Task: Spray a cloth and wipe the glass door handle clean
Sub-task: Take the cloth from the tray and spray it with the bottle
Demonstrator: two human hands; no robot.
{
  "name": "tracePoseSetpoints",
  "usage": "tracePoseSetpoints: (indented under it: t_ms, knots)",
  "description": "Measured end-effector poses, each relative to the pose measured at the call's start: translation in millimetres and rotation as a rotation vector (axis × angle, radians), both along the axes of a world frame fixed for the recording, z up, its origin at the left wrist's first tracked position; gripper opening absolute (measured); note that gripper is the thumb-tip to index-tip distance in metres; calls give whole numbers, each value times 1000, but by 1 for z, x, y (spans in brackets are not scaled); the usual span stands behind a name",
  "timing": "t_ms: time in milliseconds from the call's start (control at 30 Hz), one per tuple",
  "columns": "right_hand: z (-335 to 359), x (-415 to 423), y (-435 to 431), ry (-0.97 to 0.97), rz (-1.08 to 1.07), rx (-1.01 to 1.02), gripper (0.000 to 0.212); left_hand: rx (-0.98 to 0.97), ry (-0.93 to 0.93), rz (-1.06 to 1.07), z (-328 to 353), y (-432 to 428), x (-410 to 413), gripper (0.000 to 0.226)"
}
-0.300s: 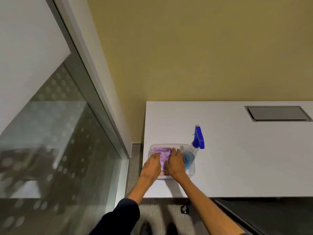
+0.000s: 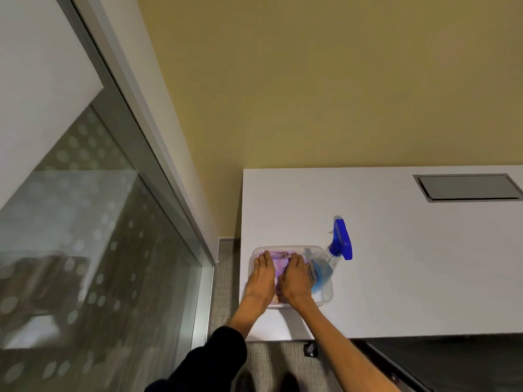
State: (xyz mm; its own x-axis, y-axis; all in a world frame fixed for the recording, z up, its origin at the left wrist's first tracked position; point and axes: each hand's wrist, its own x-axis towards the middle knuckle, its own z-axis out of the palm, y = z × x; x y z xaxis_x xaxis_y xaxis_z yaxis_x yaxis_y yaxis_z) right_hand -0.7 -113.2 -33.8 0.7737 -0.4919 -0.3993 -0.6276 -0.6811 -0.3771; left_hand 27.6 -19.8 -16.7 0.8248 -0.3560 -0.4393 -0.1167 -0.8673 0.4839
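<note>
A clear plastic bin (image 2: 325, 295) stands at the near left corner of the white table (image 2: 410, 264). Inside it lies a purple cloth (image 2: 278, 257), and a spray bottle (image 2: 341, 241) with a blue trigger head leans out over the bin's right rim. My left hand (image 2: 261, 278) and my right hand (image 2: 295, 280) both rest palm-down on the cloth inside the bin, fingers pressed onto the fabric. Whether the fingers grip the cloth is hidden beneath the hands. The door handle is out of view.
A glass door or panel (image 2: 85, 250) with frosted dots and a metal frame (image 2: 158, 171) fills the left side. A yellow wall rises behind the table. A grey cable hatch (image 2: 467, 186) sits in the table's far right. Carpet shows below.
Both hands have slid slightly further forward onto the purple cloth in the bin. The bottle and bin have not moved.
</note>
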Motion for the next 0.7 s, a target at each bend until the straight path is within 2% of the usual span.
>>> tracePoseSetpoints:
  t_ms: [167,367,567,700]
  knots:
    - [-11,7,0,45,16,-21,73,60,-72,-103,-10,0,4,76]
    - [-10,16,2,97,51,-80,57,78,-49,-123,-13,0,6,76]
    - [-1,19,0,80,23,-43,56,47,-28,-83,-3,0,7,80]
    - [12,11,-1,17,4,-28,49,-65,-80,106,7,-2,10,73]
